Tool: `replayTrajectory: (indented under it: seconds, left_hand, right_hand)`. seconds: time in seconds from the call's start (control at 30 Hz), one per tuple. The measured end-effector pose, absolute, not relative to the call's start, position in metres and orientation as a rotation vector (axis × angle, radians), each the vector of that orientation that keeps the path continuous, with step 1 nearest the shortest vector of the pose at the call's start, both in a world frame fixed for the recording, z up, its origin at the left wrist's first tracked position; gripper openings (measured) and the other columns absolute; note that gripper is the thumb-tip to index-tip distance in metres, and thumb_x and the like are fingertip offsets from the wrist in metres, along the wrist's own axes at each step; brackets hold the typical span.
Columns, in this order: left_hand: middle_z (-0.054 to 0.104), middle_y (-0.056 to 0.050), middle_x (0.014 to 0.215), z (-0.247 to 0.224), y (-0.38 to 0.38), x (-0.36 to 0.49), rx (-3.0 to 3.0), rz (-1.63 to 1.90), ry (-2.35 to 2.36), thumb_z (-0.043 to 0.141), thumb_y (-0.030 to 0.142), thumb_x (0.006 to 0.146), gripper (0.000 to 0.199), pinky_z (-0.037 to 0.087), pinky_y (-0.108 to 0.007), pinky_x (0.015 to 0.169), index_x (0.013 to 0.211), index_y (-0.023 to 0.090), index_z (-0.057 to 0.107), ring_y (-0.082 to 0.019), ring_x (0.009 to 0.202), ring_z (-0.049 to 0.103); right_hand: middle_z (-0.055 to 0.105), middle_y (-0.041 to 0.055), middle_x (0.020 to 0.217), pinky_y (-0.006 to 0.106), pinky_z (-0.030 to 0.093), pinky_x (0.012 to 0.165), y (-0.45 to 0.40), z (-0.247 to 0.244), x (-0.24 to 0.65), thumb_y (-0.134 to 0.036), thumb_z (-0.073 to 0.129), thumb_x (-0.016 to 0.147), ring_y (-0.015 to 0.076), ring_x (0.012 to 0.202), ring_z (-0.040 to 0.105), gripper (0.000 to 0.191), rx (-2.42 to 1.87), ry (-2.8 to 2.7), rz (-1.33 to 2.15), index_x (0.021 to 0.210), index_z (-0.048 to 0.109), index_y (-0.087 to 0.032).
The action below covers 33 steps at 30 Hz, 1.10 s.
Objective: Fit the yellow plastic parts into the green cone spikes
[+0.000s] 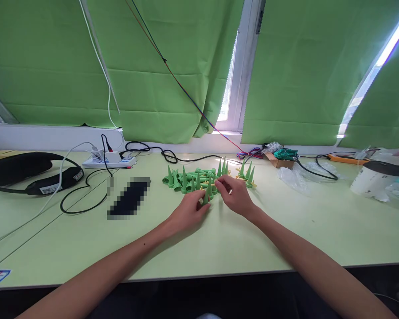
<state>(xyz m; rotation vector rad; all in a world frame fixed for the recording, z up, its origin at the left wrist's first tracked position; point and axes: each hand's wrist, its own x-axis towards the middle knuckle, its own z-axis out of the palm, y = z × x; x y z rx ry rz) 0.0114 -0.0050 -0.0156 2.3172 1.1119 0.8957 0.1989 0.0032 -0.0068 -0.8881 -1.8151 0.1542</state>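
My left hand (192,211) rests low over the table, its thumb and fingers closed around a green plastic cone (205,198) that points upward. Just to its right, my right hand (235,195) is bent in a pinch at the edge of the pile. Whatever lies between those fingertips is too small to make out. Beyond both hands spreads a heap of green plastic cones (184,180), some upright and some lying down, mixed with small yellow pieces. A separate cluster of upright green cones (249,173) with yellow bits stands behind my right hand.
At the left lie a dark phone-like slab (130,197), blurred out, a black headset (55,179) and a power strip (109,162) with cables. To the right are a small cardboard box (279,160), crumpled clear plastic (294,179) and a lidded white cup (374,179). Green curtains (159,88) hang behind.
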Motion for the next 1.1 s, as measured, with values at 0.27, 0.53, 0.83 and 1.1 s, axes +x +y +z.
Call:
replayTrajectory:
  seconds: [0.27, 0.53, 0.83, 1.1]
  left_hand:
    - [0.056, 0.004, 0.053, -0.0066, -0.0085, 0.0128, 1.91, 1.106, 0.992, 0.053, 0.047, 0.094, 0.029, 0.042, -0.023, 0.042, 0.094, 0.019, 0.056, -0.012, 0.041, 0.053]
    - [0.054, 0.005, 0.051, -0.0062, -0.0087, 0.012, 1.845, 1.23, 0.996, 0.054, 0.047, 0.095, 0.028, 0.038, -0.021, 0.04, 0.093, 0.019, 0.056, -0.01, 0.039, 0.05]
    - [0.053, 0.005, 0.05, -0.0053, -0.0097, 0.0132, 1.874, 1.231, 0.971, 0.055, 0.046, 0.094, 0.028, 0.036, -0.021, 0.038, 0.091, 0.018, 0.057, -0.01, 0.038, 0.048]
    - [0.053, 0.005, 0.053, -0.0051, -0.0109, 0.0122, 1.967, 1.24, 0.993, 0.054, 0.043, 0.095, 0.025, 0.037, -0.021, 0.041, 0.091, 0.018, 0.058, -0.01, 0.042, 0.051]
  right_hand:
    - [0.048, -0.0039, 0.058, 0.024, 0.036, 0.053, 0.0016, -0.0064, 0.1987, -0.03, 0.048, 0.096, 0.0105, 0.05, 0.041, 0.021, -0.855, -1.88, 0.195, 0.079, 0.055, -0.02]
    - [0.047, -0.0041, 0.057, 0.024, 0.035, 0.052, -0.0013, -0.0051, 0.1987, -0.03, 0.047, 0.097, 0.0108, 0.05, 0.039, 0.022, -0.828, -1.99, 0.214, 0.077, 0.054, -0.021]
    - [0.046, -0.0042, 0.056, 0.025, 0.034, 0.051, -0.0011, -0.0074, 0.1985, -0.031, 0.047, 0.097, 0.0109, 0.049, 0.038, 0.023, -0.815, -2.011, 0.217, 0.077, 0.054, -0.021]
    - [0.046, -0.0046, 0.057, 0.025, 0.032, 0.05, -0.001, -0.0095, 0.1968, -0.03, 0.048, 0.097, 0.0105, 0.049, 0.037, 0.023, -0.803, -2.02, 0.23, 0.076, 0.052, -0.021]
